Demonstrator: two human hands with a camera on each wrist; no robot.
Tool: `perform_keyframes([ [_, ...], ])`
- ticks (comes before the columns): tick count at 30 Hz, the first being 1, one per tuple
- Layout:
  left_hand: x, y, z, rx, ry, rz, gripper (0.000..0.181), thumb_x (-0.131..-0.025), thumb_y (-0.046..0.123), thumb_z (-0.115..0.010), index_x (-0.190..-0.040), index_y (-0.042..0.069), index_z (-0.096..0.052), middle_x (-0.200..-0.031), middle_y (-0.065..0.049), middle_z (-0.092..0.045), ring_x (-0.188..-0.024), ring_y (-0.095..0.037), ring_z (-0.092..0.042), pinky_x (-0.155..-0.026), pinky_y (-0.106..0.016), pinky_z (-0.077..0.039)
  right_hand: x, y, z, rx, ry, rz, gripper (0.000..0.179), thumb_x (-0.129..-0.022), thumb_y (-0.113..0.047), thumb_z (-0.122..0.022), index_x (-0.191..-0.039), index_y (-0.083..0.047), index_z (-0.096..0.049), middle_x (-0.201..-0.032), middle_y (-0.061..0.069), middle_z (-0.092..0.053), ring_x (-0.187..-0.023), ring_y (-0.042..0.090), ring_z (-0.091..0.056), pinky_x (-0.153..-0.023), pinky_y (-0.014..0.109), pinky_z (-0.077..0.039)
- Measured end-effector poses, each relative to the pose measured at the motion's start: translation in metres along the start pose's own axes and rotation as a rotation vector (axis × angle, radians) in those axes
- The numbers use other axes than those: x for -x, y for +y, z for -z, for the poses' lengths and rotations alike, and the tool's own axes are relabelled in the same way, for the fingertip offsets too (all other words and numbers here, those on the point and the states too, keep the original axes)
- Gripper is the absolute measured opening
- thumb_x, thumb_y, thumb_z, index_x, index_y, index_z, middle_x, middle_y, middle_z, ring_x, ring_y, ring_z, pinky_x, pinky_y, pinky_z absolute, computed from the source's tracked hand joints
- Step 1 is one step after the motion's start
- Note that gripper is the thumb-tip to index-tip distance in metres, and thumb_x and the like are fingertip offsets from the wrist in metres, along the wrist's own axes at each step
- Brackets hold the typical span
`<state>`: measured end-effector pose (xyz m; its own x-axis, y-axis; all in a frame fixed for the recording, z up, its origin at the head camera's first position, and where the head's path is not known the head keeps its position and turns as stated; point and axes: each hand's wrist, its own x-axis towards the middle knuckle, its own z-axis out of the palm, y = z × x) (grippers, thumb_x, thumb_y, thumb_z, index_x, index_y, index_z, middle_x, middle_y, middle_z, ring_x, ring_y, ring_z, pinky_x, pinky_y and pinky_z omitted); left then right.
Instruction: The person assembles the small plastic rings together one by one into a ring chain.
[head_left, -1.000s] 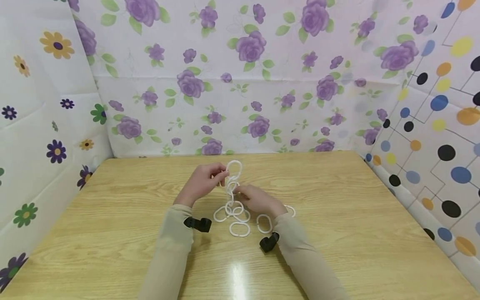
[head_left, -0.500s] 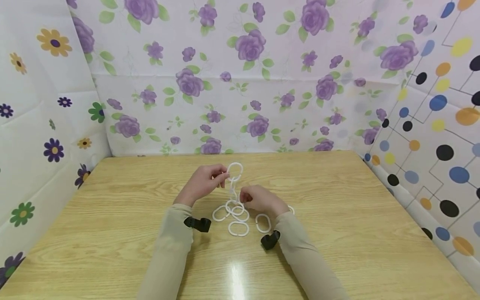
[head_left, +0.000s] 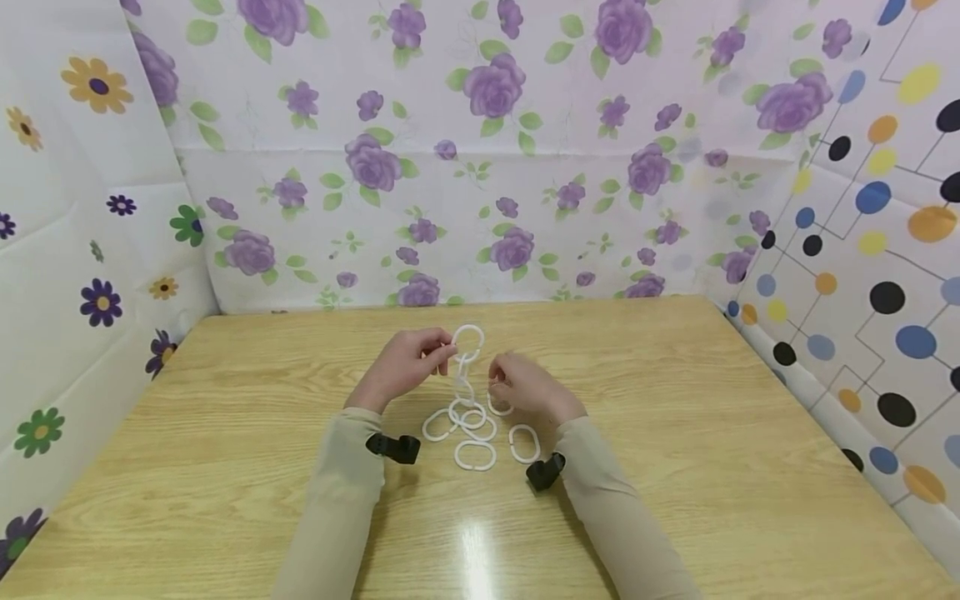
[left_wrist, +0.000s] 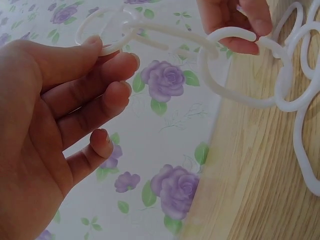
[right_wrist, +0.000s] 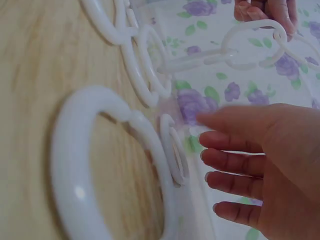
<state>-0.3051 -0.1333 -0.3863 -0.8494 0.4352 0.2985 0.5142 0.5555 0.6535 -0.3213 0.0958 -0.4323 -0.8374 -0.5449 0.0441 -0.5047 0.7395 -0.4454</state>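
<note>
My left hand (head_left: 408, 358) pinches the top link (head_left: 468, 327) of a chain of white plastic oval links between thumb and index finger, its other fingers loosely bent. The chain hangs from there, its lower links (head_left: 467, 401) reaching down to the group on the table. To the right of the chain is my right hand (head_left: 528, 387), low over the wooden tabletop. In the right wrist view its fingers are extended and relaxed, with nothing between them. A separate white link (head_left: 498, 413) shows just below its fingertips, partly covered by the hand in the head view.
Nearer to me lie a loose oval link (head_left: 476, 442) and another link (head_left: 537, 446) by the right wrist. A further link (head_left: 425, 429) lies at the left of the group. Patterned cloth (head_left: 315, 233) stands behind and at both sides of the table (head_left: 675, 467).
My right hand has left the chain's middle links and moved right, toward the separate link. The left hand keeps its pinch on the top link, and the chain hangs straighter.
</note>
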Motion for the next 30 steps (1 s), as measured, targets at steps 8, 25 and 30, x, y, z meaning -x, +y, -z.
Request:
perform_keyframes([
  [8,-0.002,-0.001,-0.001,-0.019,-0.005,-0.007,0.018,-0.1,0.023,-0.055,-0.095,0.011,-0.067,-0.07,-0.004,-0.066,-0.058,-0.014,-0.05,-0.054,-0.025,-0.037,0.004,0.005,0.004,0.03,-0.115,-0.083,0.057,-0.083,-0.029,-0.077,-0.129,-0.006,-0.053,-0.114,0.012,-0.056,-0.105,0.026,-0.052,-0.095,0.043,-0.044],
  [25,-0.001,-0.001,-0.006,0.003,-0.039,0.026,0.017,-0.1,0.023,-0.055,-0.094,0.013,-0.067,-0.073,-0.011,-0.066,-0.06,-0.015,-0.052,-0.056,-0.027,-0.037,0.004,0.011,0.014,-0.167,0.001,-0.111,0.023,-0.095,-0.005,-0.056,-0.118,-0.006,-0.06,-0.091,0.01,-0.063,-0.071,0.013,-0.058,-0.065,0.024,-0.048],
  [30,-0.003,-0.003,-0.007,-0.014,-0.052,0.021,0.017,-0.1,0.024,-0.055,-0.095,0.013,-0.067,-0.074,-0.013,-0.067,-0.06,-0.015,-0.051,-0.055,-0.027,-0.037,0.004,0.011,0.018,-0.272,0.058,-0.111,0.017,-0.098,-0.007,-0.052,-0.109,0.001,-0.062,-0.08,0.015,-0.066,-0.055,0.013,-0.058,-0.055,0.025,-0.051],
])
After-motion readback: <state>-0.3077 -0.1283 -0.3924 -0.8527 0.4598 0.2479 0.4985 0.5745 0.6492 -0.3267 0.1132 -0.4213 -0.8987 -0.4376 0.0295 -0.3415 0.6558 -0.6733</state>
